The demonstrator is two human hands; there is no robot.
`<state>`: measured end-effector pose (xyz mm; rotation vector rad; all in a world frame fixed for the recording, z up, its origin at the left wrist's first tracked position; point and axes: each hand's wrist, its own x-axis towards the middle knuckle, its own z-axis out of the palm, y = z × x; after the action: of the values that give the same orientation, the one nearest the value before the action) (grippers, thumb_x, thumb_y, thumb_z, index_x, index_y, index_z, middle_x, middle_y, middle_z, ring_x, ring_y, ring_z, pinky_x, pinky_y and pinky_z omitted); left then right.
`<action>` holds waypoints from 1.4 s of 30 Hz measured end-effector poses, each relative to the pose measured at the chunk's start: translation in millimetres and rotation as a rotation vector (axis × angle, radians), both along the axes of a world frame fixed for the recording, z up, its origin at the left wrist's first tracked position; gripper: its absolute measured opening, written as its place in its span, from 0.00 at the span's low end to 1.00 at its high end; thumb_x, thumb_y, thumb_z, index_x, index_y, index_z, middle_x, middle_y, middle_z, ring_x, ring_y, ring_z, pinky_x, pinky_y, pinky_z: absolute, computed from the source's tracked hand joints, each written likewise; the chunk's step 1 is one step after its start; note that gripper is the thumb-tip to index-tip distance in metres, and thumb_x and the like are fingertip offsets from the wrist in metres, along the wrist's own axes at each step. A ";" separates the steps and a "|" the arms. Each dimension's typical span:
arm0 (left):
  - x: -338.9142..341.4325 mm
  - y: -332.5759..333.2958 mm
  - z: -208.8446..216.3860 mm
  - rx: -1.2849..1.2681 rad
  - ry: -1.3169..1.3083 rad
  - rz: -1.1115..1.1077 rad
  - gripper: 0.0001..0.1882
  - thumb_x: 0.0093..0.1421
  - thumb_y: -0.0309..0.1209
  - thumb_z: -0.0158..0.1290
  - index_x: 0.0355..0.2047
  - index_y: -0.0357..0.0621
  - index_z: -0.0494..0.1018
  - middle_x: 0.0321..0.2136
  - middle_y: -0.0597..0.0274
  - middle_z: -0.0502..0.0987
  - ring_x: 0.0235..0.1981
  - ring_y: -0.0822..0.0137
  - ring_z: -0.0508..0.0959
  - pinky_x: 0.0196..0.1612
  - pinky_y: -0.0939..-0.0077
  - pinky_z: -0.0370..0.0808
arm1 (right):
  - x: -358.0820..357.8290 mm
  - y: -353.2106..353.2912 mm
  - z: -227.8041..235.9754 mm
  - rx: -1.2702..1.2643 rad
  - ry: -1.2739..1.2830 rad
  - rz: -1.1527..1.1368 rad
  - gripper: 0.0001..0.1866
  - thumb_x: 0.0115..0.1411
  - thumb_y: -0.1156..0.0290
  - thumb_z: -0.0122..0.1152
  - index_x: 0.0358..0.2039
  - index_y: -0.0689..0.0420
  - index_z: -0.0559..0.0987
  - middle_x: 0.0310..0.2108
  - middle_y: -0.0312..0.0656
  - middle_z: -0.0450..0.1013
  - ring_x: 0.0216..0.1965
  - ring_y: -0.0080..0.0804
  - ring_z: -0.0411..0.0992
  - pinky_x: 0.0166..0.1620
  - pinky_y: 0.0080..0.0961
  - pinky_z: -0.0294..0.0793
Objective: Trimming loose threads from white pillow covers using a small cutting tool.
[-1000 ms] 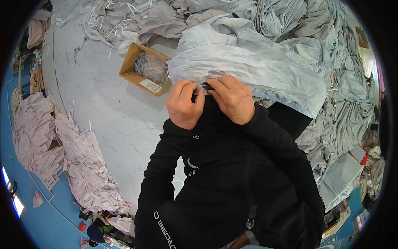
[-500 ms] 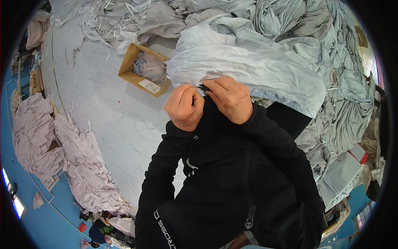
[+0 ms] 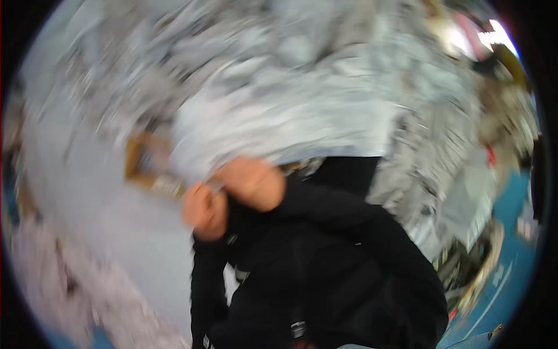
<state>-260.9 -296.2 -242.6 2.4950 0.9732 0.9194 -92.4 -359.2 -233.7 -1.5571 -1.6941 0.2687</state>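
My left hand (image 3: 205,211) is closed, its fingers curled, at the near edge of a pale grey-white cloth (image 3: 279,128). Right beside it and touching it, my right hand (image 3: 254,182) is bent over with its fingers pointing toward the left one. Motion blur smears both, and what is pinched between them cannot be made out. The cloth spreads out just beyond the hands, wrinkled, with a smooth near edge.
An open cardboard box (image 3: 138,160) with something in clear wrap stands left of the cloth on a pale tabletop (image 3: 93,174). Heaped grey fabric (image 3: 302,35) lies along the far side and right. Pinkish fabric (image 3: 87,273) lies at lower left. A black panel (image 3: 343,176) shows under the cloth.
The whole view has swung and blurred, so hands, box and cloth sit lower and further left in the picture. The hands stay together. The small black thing in my right fingers no longer shows.
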 end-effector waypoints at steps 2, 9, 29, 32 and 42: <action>-13.9 4.2 -17.2 0.121 -0.031 0.004 0.06 0.53 0.20 0.57 0.33 0.36 0.75 0.33 0.45 0.78 0.33 0.47 0.79 0.37 0.60 0.77 | -5.1 1.7 -0.6 0.049 0.024 0.041 0.17 0.51 0.72 0.59 0.43 0.58 0.77 0.35 0.46 0.74 0.35 0.43 0.74 0.37 0.36 0.75; -17.7 19.2 -8.3 -0.053 -0.179 -0.092 0.04 0.58 0.20 0.54 0.33 0.33 0.77 0.33 0.45 0.76 0.33 0.49 0.76 0.37 0.61 0.74 | -14.3 3.8 -8.7 0.119 0.076 -0.011 0.11 0.46 0.68 0.58 0.31 0.57 0.73 0.30 0.42 0.67 0.37 0.43 0.70 0.36 0.34 0.70; -35.2 71.7 -13.9 0.079 0.278 0.033 0.09 0.57 0.33 0.59 0.36 0.43 0.81 0.34 0.52 0.79 0.36 0.53 0.78 0.36 0.61 0.76 | 9.2 -3.2 -5.0 0.009 0.355 -0.059 0.18 0.52 0.71 0.65 0.43 0.58 0.72 0.36 0.46 0.69 0.41 0.48 0.71 0.40 0.39 0.71; -46.1 43.1 -7.6 -0.023 0.212 -0.043 0.10 0.59 0.34 0.60 0.40 0.46 0.81 0.37 0.50 0.80 0.39 0.51 0.77 0.42 0.59 0.74 | -8.8 -0.9 1.6 0.034 0.404 -0.035 0.17 0.54 0.70 0.64 0.44 0.58 0.72 0.36 0.45 0.69 0.40 0.48 0.71 0.40 0.37 0.71; 2.3 16.6 -27.4 0.188 0.079 -0.046 0.05 0.56 0.21 0.55 0.34 0.35 0.75 0.32 0.50 0.78 0.34 0.49 0.79 0.38 0.59 0.77 | 10.3 -16.3 4.7 0.058 0.308 -0.129 0.12 0.53 0.76 0.65 0.40 0.59 0.78 0.33 0.46 0.74 0.30 0.39 0.74 0.33 0.32 0.74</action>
<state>-258.7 -279.6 -270.0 2.7168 0.8856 0.9441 -82.2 -375.5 -229.0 -1.4901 -1.3467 0.3693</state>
